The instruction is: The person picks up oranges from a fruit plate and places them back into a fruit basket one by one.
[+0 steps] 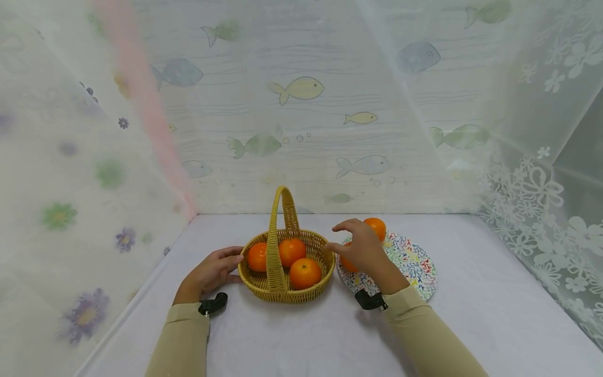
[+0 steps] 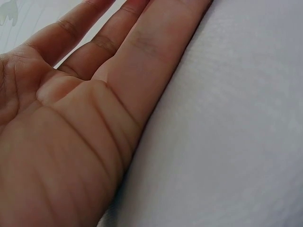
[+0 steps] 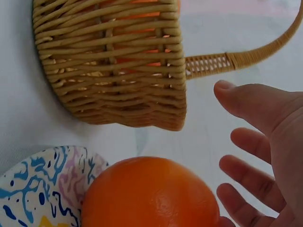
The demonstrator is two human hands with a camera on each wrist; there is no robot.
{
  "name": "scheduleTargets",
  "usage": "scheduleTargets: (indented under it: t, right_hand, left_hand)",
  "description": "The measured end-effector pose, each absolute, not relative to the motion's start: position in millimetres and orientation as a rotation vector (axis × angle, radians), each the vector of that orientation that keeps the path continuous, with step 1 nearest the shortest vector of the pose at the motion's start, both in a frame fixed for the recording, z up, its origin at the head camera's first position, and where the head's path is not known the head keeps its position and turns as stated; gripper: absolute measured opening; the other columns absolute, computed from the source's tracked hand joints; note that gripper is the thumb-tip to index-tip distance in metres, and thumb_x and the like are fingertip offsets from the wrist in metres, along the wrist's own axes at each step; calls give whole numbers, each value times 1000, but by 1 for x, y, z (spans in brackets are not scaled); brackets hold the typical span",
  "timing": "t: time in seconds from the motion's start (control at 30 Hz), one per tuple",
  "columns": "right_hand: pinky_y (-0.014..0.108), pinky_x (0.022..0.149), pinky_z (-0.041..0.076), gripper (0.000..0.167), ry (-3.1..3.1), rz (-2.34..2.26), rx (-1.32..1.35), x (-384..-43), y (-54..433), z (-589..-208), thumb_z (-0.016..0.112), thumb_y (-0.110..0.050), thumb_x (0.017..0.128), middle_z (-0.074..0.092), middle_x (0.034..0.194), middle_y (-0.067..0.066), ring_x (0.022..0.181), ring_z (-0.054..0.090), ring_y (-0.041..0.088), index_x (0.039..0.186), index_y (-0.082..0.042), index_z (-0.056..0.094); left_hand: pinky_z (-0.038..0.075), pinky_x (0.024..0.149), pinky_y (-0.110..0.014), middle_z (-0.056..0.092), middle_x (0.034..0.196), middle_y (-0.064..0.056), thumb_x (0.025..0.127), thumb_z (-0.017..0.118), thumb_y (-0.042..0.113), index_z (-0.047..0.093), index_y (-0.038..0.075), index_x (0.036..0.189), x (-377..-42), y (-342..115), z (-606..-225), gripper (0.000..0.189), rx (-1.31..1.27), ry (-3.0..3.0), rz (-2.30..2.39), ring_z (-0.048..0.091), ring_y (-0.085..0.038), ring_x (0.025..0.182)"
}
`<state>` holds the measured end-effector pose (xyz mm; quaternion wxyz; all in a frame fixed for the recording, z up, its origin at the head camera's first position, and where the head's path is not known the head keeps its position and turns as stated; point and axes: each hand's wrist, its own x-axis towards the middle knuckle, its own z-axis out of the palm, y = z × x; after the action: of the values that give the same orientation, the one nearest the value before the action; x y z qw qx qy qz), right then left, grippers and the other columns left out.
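Note:
A yellow woven basket (image 1: 287, 297) with a tall arched handle (image 1: 283, 209) holds three oranges (image 1: 305, 273). My left hand (image 1: 214, 272) touches the basket's left rim with fingers mostly straight; the left wrist view shows its palm (image 2: 61, 142) and extended fingers. Between basket and plate, my right hand (image 1: 365, 251) hovers with thumb and fingers spread apart, holding nothing. Beneath it, one orange (image 3: 151, 194) lies on the colourfully patterned plate (image 1: 416, 262), partly hidden by the hand in the head view. A second orange (image 1: 375, 229) sits at the plate's far edge.
A white cloth (image 1: 292, 340) covers the table. Behind stands a curtain printed with fish (image 1: 301, 89). Flower-patterned sheer fabric (image 1: 542, 209) hangs at the right, and a flowered curtain (image 1: 85, 314) runs down the left side.

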<state>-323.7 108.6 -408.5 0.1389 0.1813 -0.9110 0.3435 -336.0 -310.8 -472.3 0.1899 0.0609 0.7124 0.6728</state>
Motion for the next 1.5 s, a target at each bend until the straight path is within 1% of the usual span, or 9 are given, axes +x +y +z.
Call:
scheduleTargets:
  t: [0.13, 0.33, 0.47, 0.57, 0.63, 0.87, 1.07, 1.2, 1.5]
  right_hand:
    - [55, 112, 46, 43, -2682, 975, 459, -325, 112, -413, 85, -39, 86, 67, 133, 7, 132, 56, 33, 120, -17, 74]
    - [54, 111, 48, 38, -2782, 932, 438, -328, 119, -415, 84, -31, 87, 67, 132, 9, 130, 57, 33, 120, -14, 74]
    - [48, 101, 55, 42, -2873, 929, 468, -327, 123, -412, 85, -30, 85, 71, 124, 8, 113, 64, 28, 120, -11, 74]
    - [43, 91, 59, 48, -2962, 917, 463, -325, 126, -411, 86, -36, 84, 72, 117, 5, 98, 64, 23, 123, -12, 73]
    - [42, 89, 59, 52, -3016, 899, 453, -324, 127, -411, 86, -40, 82, 71, 115, 4, 95, 63, 21, 125, -13, 71]
    - [44, 88, 59, 71, -3110, 878, 420, -322, 129, -414, 90, -46, 76, 68, 119, 5, 97, 64, 23, 133, -14, 65]
    - [48, 93, 59, 90, -3145, 853, 404, -323, 129, -416, 93, -51, 70, 68, 121, 7, 101, 64, 24, 142, -11, 56]
    - [49, 96, 57, 97, -3165, 828, 424, -324, 131, -415, 95, -48, 68, 66, 124, 10, 105, 63, 25, 145, -7, 51]
    - [48, 89, 60, 88, -3136, 836, 399, -324, 132, -410, 96, -38, 69, 65, 117, 11, 98, 64, 26, 138, -7, 51]
  left_hand:
    - [59, 98, -50, 48, 156, -14, 103, 65, 28, 43, 4, 155, -338, -312, -474, 61, 167, 1998, 1897, 62, -22, 127]
    - [59, 98, -51, 47, 157, -14, 104, 64, 29, 43, 5, 155, -338, -312, -475, 60, 183, 2008, 1884, 60, -20, 130]
    - [59, 98, -51, 48, 156, -13, 104, 64, 28, 44, 4, 154, -338, -312, -475, 59, 180, 2003, 1889, 61, -20, 129]
    - [59, 98, -51, 49, 155, -12, 104, 64, 28, 44, 5, 154, -337, -312, -475, 58, 173, 1999, 1896, 61, -20, 128]
    - [59, 98, -51, 49, 155, -13, 104, 64, 28, 44, 4, 154, -337, -312, -474, 59, 173, 2001, 1897, 62, -20, 128]
    - [59, 98, -52, 46, 157, -14, 103, 65, 27, 42, 4, 155, -337, -312, -475, 61, 153, 1994, 1905, 61, -21, 128]
    - [59, 98, -51, 48, 156, -13, 103, 66, 28, 45, 5, 154, -339, -312, -476, 60, 147, 1999, 1903, 61, -21, 129]
    - [59, 97, -51, 48, 156, -13, 103, 66, 29, 44, 5, 154, -339, -313, -477, 61, 153, 2005, 1901, 62, -20, 128]
    - [59, 97, -51, 49, 156, -13, 103, 66, 28, 44, 5, 154, -339, -313, -475, 60, 152, 1995, 1910, 62, -21, 128]
